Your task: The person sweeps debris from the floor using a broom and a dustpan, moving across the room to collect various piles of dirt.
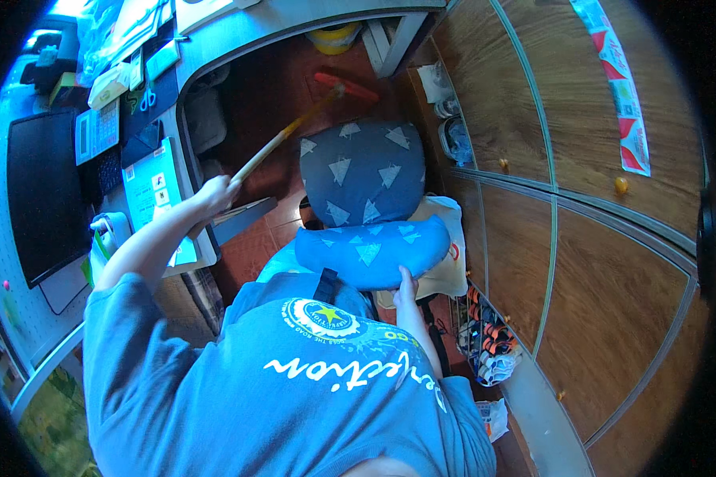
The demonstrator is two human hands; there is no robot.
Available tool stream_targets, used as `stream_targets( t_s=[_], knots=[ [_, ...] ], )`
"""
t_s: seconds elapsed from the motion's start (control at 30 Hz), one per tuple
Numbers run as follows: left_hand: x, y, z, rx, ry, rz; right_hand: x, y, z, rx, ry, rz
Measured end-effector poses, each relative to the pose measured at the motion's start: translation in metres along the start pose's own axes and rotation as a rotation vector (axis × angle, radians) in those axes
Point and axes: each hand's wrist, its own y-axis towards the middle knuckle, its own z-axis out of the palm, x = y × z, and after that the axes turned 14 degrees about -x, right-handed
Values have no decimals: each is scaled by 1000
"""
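My left hand [216, 195] is closed around the wooden handle of a broom [277, 141]. The handle slants away from me to a red broom head [348, 86] on the reddish floor under the desk. My right hand [406, 286] grips the near edge of the backrest [366, 253] of a chair, its fingers partly hidden. The chair's grey seat [363, 175] has a pale triangle pattern and stands just beyond the backrest, short of the broom head.
To the left, a desk [207, 56] holds a monitor [46, 199], a calculator [97, 131] and blue scissors [147, 97]. Wooden cabinet doors [605, 294] line the right, with a rack of bottles [485, 338] beside them. A yellow round object [334, 38] sits under the desk.
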Motion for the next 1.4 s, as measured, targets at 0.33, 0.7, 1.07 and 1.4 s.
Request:
stream_targets(
  t_s=[0.33,0.7,1.07,1.4],
  knots=[
    [53,-22,58,-99,264,-70,-2,2,-11,-15,-69,22],
    [66,-138,73,-52,-338,-414,14,-10,9,-14,-85,23],
    [101,-122,196,3,-123,-415,53,22,35,25,-154,-23],
    [109,-213,167,38,-336,-585,169,58,139,76,-410,-246]
  ],
)
